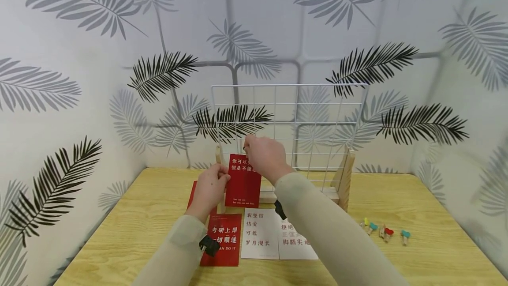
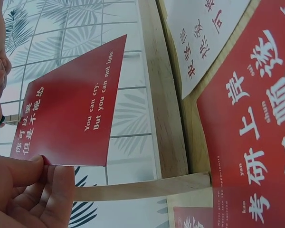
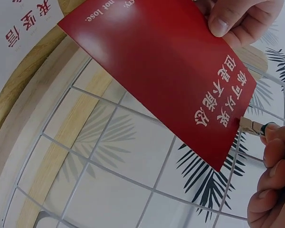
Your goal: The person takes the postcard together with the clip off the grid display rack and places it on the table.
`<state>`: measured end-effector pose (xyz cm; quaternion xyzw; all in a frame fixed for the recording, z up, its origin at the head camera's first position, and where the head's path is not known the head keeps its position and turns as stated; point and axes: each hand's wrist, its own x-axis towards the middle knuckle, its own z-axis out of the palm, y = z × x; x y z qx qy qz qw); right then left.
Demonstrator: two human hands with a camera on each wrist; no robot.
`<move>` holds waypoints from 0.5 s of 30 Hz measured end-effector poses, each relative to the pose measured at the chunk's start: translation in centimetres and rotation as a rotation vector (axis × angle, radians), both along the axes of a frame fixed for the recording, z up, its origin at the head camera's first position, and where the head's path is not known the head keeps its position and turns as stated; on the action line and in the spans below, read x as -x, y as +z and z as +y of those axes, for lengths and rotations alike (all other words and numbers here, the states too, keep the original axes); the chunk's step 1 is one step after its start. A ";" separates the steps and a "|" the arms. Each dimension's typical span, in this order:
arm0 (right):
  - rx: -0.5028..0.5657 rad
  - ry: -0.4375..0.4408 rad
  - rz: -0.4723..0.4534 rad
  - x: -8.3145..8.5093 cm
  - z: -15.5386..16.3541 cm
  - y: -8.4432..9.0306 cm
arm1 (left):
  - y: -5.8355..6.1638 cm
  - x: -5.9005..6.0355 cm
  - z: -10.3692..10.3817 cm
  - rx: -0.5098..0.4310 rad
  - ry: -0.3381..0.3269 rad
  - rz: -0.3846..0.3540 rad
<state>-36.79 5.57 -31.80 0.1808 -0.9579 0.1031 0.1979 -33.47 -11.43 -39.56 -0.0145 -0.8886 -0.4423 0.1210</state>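
Observation:
A red card (image 1: 243, 185) with white lettering stands upright before a white wire grid (image 1: 293, 84) in a wooden stand (image 1: 346, 175). Thumb and fingers of my left hand (image 1: 208, 189) pinch the card's left edge. At the card's top edge my right hand (image 1: 267, 157) holds a small wooden clothespin (image 3: 251, 126), its tip touching the card in the right wrist view. Whether the clothespin also bites a grid wire cannot be told. In the left wrist view the clothespin (image 2: 10, 119) shows a dark green end by the fingers.
On the wooden table (image 1: 436, 237) in front of the stand lie another red card (image 1: 222, 257) and two white cards (image 1: 259, 237). A further red card (image 1: 193, 190) is partly behind my left hand. Several clothespins with coloured hearts (image 1: 388, 232) lie to the right.

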 end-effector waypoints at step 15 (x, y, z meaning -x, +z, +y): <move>0.124 0.046 -0.039 -1.7 2.1 0.9 | 1.0 -1.1 -0.8 0.001 -0.021 -0.021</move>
